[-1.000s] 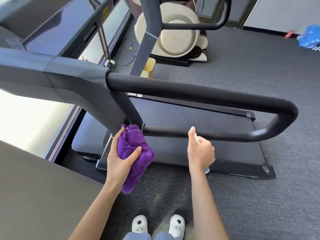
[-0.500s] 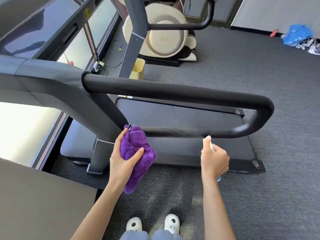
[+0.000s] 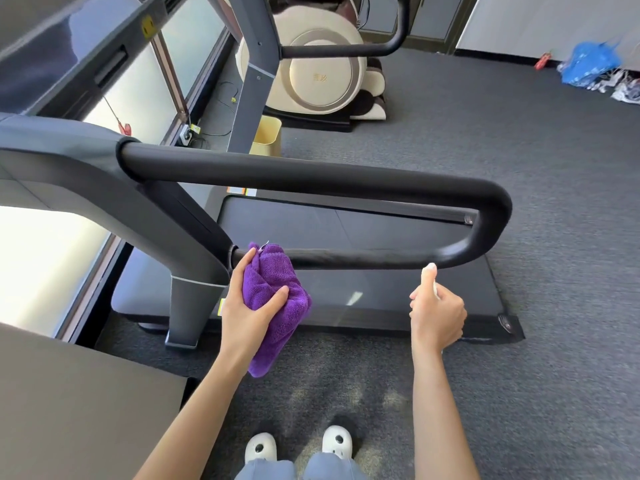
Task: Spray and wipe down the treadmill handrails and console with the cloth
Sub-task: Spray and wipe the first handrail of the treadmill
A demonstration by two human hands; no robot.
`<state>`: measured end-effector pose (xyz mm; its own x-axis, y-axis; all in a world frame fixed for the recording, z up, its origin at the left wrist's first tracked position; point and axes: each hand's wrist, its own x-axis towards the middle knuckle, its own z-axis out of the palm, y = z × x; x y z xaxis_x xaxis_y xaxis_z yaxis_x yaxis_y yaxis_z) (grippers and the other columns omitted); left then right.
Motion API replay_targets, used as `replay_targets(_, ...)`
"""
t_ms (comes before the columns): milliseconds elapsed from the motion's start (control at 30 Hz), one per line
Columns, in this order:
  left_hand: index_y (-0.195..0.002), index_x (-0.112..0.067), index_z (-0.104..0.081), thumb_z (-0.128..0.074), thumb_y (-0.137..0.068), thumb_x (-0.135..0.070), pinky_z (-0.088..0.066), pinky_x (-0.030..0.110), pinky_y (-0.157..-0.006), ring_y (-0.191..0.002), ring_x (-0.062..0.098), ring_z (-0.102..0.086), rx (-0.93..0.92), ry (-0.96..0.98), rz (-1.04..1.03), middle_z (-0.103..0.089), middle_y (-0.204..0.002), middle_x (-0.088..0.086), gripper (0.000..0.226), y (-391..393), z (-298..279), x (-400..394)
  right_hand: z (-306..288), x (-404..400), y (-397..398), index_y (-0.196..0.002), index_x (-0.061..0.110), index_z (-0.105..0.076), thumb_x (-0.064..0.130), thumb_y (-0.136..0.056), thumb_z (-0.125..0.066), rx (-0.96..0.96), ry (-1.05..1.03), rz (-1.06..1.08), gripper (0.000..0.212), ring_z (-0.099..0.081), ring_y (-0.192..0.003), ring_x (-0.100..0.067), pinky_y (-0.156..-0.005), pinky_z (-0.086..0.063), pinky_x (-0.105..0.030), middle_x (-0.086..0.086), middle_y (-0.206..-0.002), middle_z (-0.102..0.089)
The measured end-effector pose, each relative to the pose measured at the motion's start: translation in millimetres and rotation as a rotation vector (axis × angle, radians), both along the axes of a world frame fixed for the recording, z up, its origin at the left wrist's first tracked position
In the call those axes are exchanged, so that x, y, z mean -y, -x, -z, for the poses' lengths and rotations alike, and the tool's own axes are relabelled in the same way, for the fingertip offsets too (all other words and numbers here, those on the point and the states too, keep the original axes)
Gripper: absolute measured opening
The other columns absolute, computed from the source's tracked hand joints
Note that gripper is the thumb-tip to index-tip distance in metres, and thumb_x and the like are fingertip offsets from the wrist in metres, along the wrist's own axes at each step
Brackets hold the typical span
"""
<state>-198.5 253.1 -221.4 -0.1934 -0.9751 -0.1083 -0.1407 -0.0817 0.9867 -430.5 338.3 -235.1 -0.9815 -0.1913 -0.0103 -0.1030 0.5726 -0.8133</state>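
The purple cloth (image 3: 273,299) is bunched against the lower bar of the treadmill's black handrail (image 3: 363,259), right where that bar meets the grey upright post (image 3: 194,258). The left hand (image 3: 247,306) grips the cloth, thumb pressed into its front and fingers curled behind its top edge, with a loose end hanging below the palm. Further along the same lower bar, near the handrail's rounded bend, the right hand (image 3: 437,311) is curled around a small spray bottle (image 3: 430,271); only the bottle's pale top shows above the fist, just under the bar. The upper bar of the handrail runs above both hands. Beneath the handrail lies the dark treadmill belt (image 3: 346,230). On the grey carpet (image 3: 554,393) below the handrail, two white shoes (image 3: 298,445) point toward the treadmill. Beyond the handrail stand a yellow bin (image 3: 266,135) and a cream massage chair (image 3: 311,71).
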Motion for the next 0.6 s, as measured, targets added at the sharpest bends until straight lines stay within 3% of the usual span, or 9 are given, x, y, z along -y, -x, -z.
replay_targets(167,-0.135,-0.051,-0.044,-0.082,-0.077,-0.027,-0.043,0.044,-0.108,-0.121,0.003,-0.054,-0.001,0.008,0.006,-0.052,-0.133,-0.026,0.074,9,4,-8,2,-12,13,-0.048,0.015,-0.059,0.071,-0.075,-0.031,0.043,0.059,0.071,0.068,-0.066,-0.067,-0.038,-0.074,-0.047,-0.040,-0.005,-0.055,-0.064)
replay_targets(400,-0.138,-0.048,-0.041,-0.079,-0.080,-0.023,-0.044,0.040,-0.107,-0.122,-0.002,-0.052,0.001,0.042,0.000,-0.049,-0.138,-0.025,0.074,16,9,-15,6,-5,8,-0.054,0.013,-0.060,0.081,-0.078,-0.026,0.059,0.021,-0.076,0.080,-0.066,-0.068,-0.032,-0.071,-0.045,-0.037,-0.002,-0.058,-0.065)
replay_targets(533,-0.141,-0.047,-0.038,-0.076,-0.083,-0.022,-0.043,0.034,-0.108,-0.118,-0.013,-0.049,0.076,0.137,-0.014,-0.043,-0.133,-0.041,0.073,22,1,-1,7,2,-5,-0.061,0.001,-0.060,0.080,-0.078,-0.026,0.061,0.033,-0.183,0.088,-0.064,-0.064,-0.030,-0.069,-0.045,-0.036,-0.002,-0.054,-0.062)
replay_targets(600,-0.142,-0.045,-0.037,-0.073,-0.083,-0.027,-0.042,0.034,-0.108,-0.121,-0.006,-0.050,0.126,0.248,-0.038,-0.043,-0.132,-0.042,0.071,25,-8,10,6,5,-8,-0.063,-0.001,-0.060,0.080,-0.077,-0.027,0.054,0.039,-0.226,0.089,-0.064,-0.064,-0.029,-0.068,-0.044,-0.034,-0.003,-0.055,-0.063)
